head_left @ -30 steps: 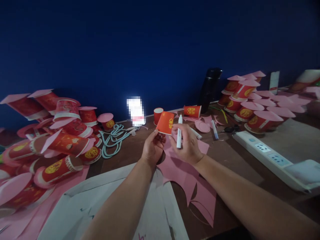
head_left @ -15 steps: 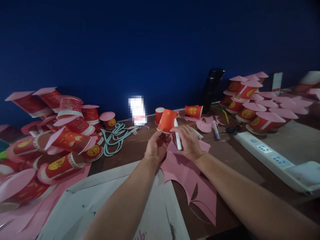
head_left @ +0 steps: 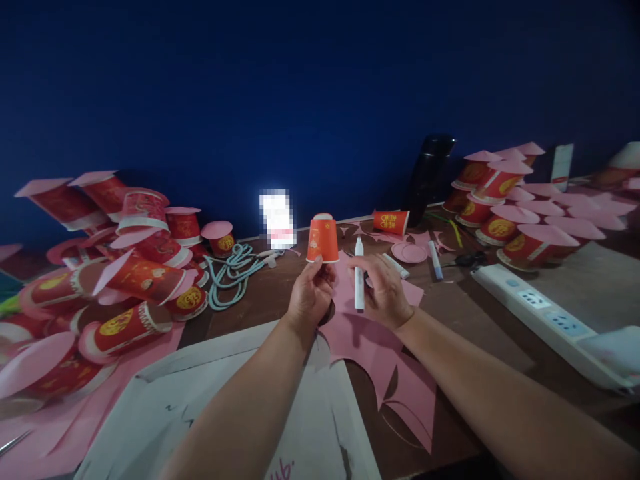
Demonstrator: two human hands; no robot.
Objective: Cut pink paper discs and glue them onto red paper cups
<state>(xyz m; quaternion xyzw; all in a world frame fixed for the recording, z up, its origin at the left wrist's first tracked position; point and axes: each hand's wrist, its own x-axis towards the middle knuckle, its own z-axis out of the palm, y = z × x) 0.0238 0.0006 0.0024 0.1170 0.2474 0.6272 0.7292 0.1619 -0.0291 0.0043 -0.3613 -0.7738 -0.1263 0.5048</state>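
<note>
Between its fingers and thumb, my left hand point(head_left: 311, 293) grips a red paper cup point(head_left: 323, 241) by the rim, turned upside down. My right hand point(head_left: 384, 290) is closed around a white tube point(head_left: 359, 283) shaped like a glue pen, its tip pointing up, just right of the cup and apart from it. Beneath both hands lies a pink paper sheet point(head_left: 370, 340) with round pieces cut out of it. A pink paper disc point(head_left: 410, 251) and a second red cup point(head_left: 391, 221), lying on its side, are beyond my right hand.
Red cups with pink discs pile up at left point(head_left: 145, 277) and right point(head_left: 500, 225). A blue cable point(head_left: 227, 283), a bright phone screen point(head_left: 277, 220), a black bottle point(head_left: 431, 177), scissors point(head_left: 467, 260) and a power strip point(head_left: 530, 320) surround the hands. A white board point(head_left: 240, 393) lies in front.
The cup has gone from tilted to nearly upright on its rim side, moving slightly left. My right hand and the glue pen have drawn away from it.
</note>
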